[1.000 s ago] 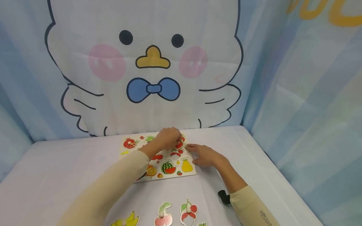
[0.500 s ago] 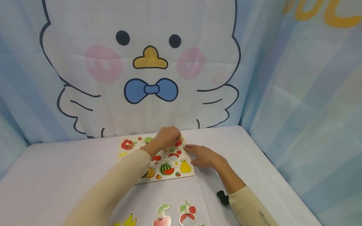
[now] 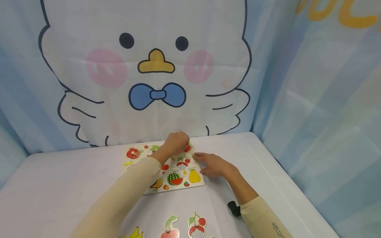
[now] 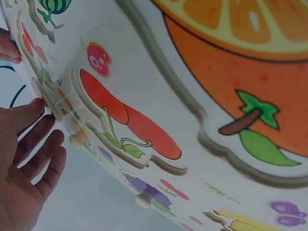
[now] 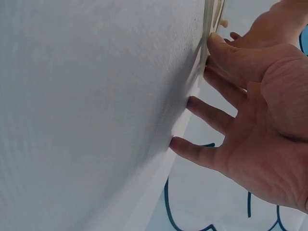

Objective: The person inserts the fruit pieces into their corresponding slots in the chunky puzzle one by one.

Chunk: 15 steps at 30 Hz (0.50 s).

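A white wooden fruit puzzle board (image 3: 177, 187) lies at the table's far side. Over its far right part, my left hand (image 3: 177, 142) bends down, hiding much of the spot. In the left wrist view, the left thumb and fingers (image 4: 36, 144) pinch a small wooden puzzle piece (image 4: 52, 102) at the board; its fruit cannot be made out. My right hand (image 3: 214, 164) rests beside the board's right edge. From the right wrist, its thumb meets the board edge (image 5: 208, 33), the other fingers straight on the tabletop. Pear (image 3: 194, 176) and watermelon (image 3: 174, 178) pictures show on the board.
Nearer the front lie a banana piece (image 3: 135, 234), a cherry piece (image 3: 170, 232) and a red-and-white fruit piece (image 3: 196, 224), cut off partly by the frame. A small black object (image 3: 234, 209) sits by the right sleeve. A printed curtain (image 3: 157, 125) stands behind the table.
The head view has shifted slightly, so everything sits a little further left. Both hands stay at about the same places on the board, the left one tilting only slightly.
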Available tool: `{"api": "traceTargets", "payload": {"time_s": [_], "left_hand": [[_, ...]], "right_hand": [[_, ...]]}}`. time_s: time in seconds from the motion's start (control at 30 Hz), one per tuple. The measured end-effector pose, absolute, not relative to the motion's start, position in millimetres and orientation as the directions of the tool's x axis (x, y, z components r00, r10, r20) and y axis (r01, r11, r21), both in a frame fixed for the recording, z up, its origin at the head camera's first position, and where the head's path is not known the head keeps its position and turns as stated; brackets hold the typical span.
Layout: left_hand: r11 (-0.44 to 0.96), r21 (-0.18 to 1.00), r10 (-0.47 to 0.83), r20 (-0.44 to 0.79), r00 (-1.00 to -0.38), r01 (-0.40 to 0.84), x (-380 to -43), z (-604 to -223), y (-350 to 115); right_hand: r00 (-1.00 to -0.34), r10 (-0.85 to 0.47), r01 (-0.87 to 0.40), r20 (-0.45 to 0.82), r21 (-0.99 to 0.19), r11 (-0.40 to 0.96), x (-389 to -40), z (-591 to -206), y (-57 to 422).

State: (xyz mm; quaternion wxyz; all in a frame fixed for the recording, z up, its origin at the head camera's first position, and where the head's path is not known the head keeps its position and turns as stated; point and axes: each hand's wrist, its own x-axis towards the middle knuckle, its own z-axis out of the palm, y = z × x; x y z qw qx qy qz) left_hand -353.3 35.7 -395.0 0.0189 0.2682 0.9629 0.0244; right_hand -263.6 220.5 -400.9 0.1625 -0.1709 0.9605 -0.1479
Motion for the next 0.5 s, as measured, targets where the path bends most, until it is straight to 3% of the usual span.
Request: {"api": "traceTargets", "payload": {"time_s": [0.5], "left_hand": [[0.859,0.013,0.512,0.007,-0.859,0.512,-357.3,-400.9,41.7]], "right_hand": [[-0.892,-0.371,-0.273,-0.260,-0.344,0.898,-264.1,-402.1,220.7]]}}
